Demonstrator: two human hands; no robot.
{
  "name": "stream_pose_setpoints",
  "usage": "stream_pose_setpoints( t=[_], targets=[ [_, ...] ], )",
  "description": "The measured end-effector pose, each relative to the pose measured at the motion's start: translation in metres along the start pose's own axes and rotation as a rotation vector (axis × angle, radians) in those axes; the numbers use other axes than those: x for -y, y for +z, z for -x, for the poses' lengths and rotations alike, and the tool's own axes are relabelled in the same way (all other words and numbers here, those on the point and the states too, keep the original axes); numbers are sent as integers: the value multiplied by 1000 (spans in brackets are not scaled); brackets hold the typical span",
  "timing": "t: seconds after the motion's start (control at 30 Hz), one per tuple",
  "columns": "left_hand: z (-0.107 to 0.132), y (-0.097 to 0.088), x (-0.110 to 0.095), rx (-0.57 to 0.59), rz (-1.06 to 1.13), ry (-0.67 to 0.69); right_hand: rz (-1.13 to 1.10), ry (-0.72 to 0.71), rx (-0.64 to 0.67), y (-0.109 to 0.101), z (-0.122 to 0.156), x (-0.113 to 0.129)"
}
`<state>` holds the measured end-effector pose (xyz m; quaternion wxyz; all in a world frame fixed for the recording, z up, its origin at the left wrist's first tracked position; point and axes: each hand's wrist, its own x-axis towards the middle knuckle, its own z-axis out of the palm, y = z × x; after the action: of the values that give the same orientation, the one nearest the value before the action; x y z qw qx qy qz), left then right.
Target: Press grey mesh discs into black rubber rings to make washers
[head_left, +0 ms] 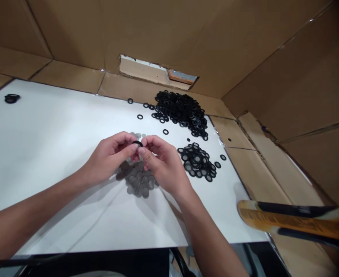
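Note:
Pinched between the thumbs and fingers of both hands is a small black ring (137, 143), held above the white tabletop. My left hand (107, 156) grips its left side and my right hand (162, 159) its right side, both closed. Under and around the hands lies a loose pile of small grey discs (140, 182), partly hidden by my fingers. To the right of my right hand is a heap of black rings with grey centres (198, 161). Whether the held ring has a disc in it cannot be seen.
A larger mound of black rings (182, 111) sits at the back right, with several strays near it. More black rings (12, 98) are stacked at the far left. Cardboard walls (163, 30) enclose the table. A blurred yellow and black object (291, 219) juts in at right.

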<state>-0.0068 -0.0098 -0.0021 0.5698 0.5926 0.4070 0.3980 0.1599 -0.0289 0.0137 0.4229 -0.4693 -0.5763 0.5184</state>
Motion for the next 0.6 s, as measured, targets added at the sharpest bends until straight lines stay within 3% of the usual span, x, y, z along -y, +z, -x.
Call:
stream_pose_setpoints(
  t=[0.13,0.33,0.47,0.6],
  targets=[
    [-1,-3,0,79,-61,14,-39,-4,6,0,0,-1],
    [-4,-20,0,201,-496,135,393,-80,-13,-6,2,-2],
    [-1,-20,-2,155,-394,124,216,-17,25,-4,3,0],
    [1,-16,-3,116,-262,88,123,-24,-26,0,6,3]
  ],
)
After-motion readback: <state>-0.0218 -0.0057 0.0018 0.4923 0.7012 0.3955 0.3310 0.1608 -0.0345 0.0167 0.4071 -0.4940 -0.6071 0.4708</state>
